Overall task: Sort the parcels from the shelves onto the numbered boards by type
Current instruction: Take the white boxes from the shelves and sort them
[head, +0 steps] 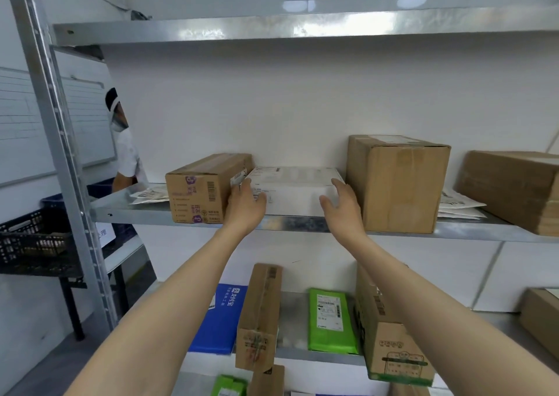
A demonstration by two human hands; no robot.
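The lower shelf (293,320) at the bottom of the frame holds a blue bag (220,320) and a green bag (331,320). At centre, on the middle shelf (302,223), my left hand (245,203), fingers straight, touches the white box (293,192) at its left corner. My right hand (343,202) spreads wide by its right edge.

This is a parcel storeroom or sorting depot. Galvanised steel shelving (302,224) on a slotted upright (60,141) stands against a plain white wall. Its levels carry sealed cardboard boxes (396,183), some with barcodes and shipping labels, a flat white box (293,189), a green courier bag (331,320), a blue courier bag (220,320) and white mailers (459,206). To the left are a black plastic crate (33,241), a ruled whiteboard (18,123) and a person in white (127,153) behind the rack.
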